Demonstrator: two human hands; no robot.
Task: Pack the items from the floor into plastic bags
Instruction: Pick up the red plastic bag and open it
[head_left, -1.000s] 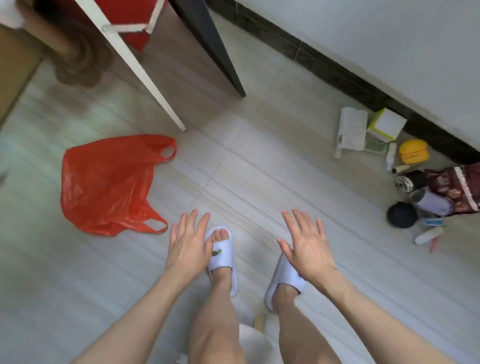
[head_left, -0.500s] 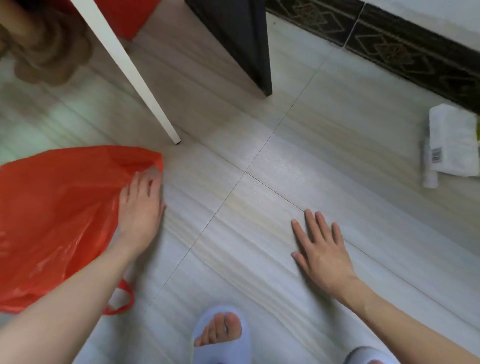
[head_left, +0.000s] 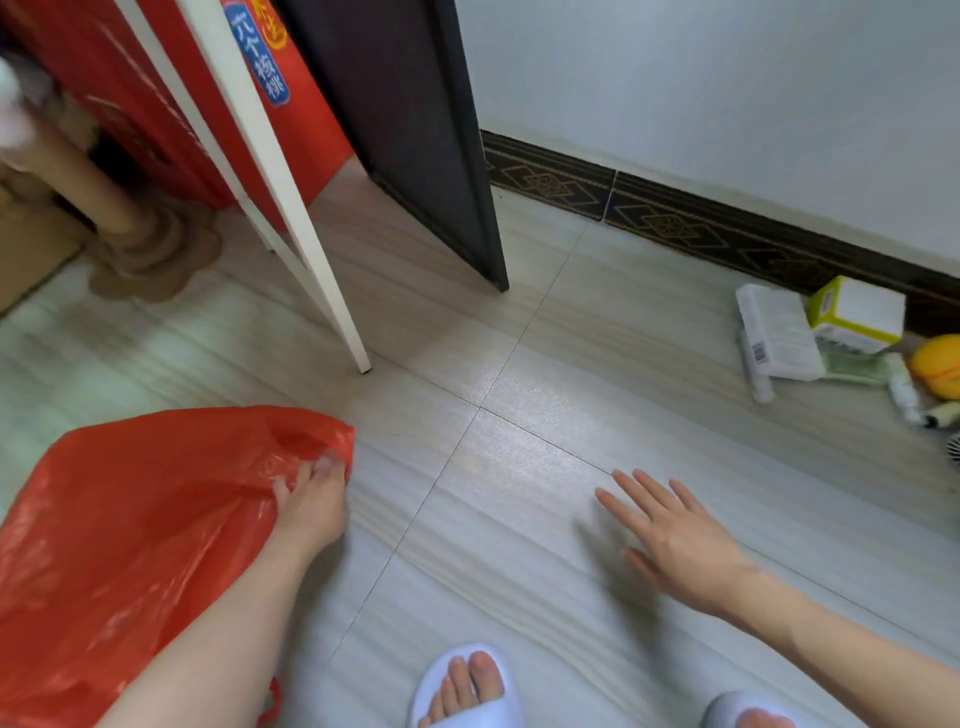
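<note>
Head view shows the packing barely begun: the left hand (head_left: 311, 506) has its fingers (head_left: 283, 488) curled into the rim of a crumpled red thin-plastic carrier bag (head_left: 130, 519) lying on the pale striped tile floor (head_left: 519, 364) at the near left. Nothing can be seen inside the bag; it looks flat and slack, so it is probably empty. The right hand (head_left: 680, 540) hovers low over the floor at the near right, fingers straight and spread, holding nothing. The items to pack sit well apart from the bag, at the far right against the dark patterned skirting board (head_left: 727, 234): a white flat packet with a barcode (head_left: 779, 332), a white and yellow-green cardboard box (head_left: 857, 312), a round yellow object (head_left: 940, 364) and some small tubes (head_left: 901, 387), partly cut off by the frame edge. The next move would likely call for opening the bag's mouth and bringing it beside that pile, or carrying items across with the free hand.
</note>
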